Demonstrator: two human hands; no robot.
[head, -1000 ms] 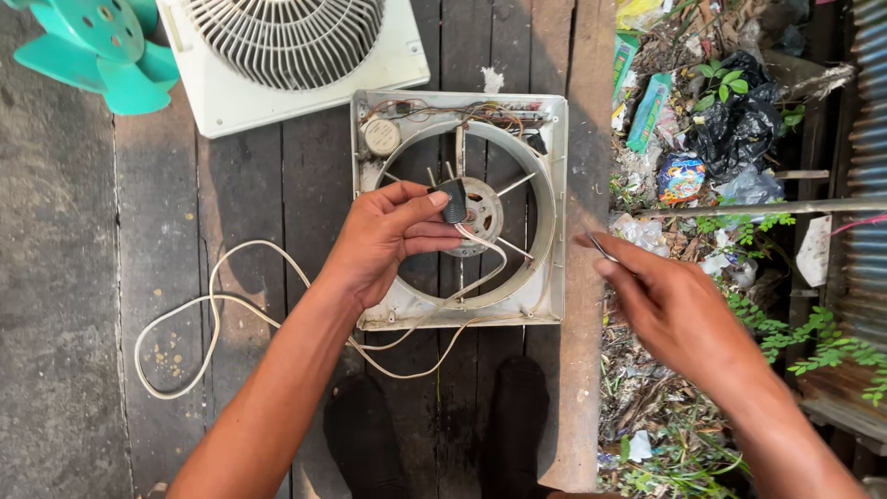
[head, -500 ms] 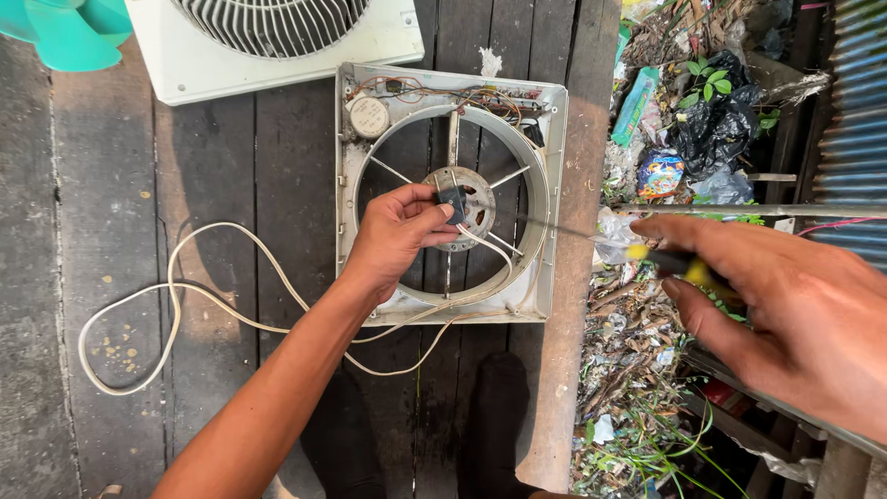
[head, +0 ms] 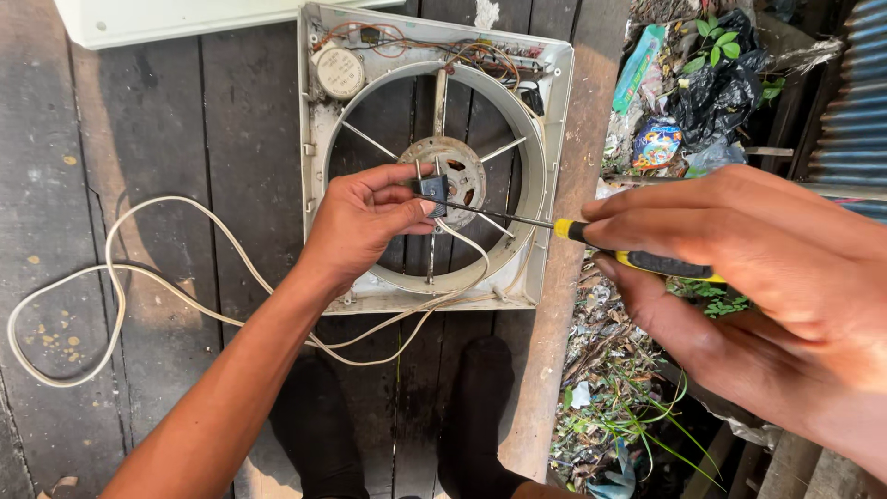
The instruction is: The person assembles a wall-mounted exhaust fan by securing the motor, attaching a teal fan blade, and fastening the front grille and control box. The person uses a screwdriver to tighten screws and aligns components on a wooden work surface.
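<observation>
You are working over a floor of dark, weathered wooden planks (head: 166,139), outdoors, with a strip of littered ground and green weeds (head: 628,407) along its right edge and corrugated metal sheeting (head: 855,102) beyond.

The small black plug (head: 432,189) sits over the middle of the fan frame (head: 319,185), pinched at its left side in the grip of your left hand (head: 356,222), thumb and fingertips closed on it. A white cord (head: 120,268) runs from it in loose loops over the planks to the left.

Your right hand (head: 767,277) is closed around the yellow-and-black handle of a screwdriver (head: 601,249); its thin shaft reaches left, and the tip touches the plug's right side.

The frame is a grimy white square housing lying flat, with a round opening, thin spokes and a central motor mount (head: 457,166). A round timer part (head: 339,71) and tangled wires (head: 443,46) fill its top edge. A white casing (head: 139,23) lies at the upper left. Your dark-socked feet (head: 319,434) rest below the frame.
</observation>
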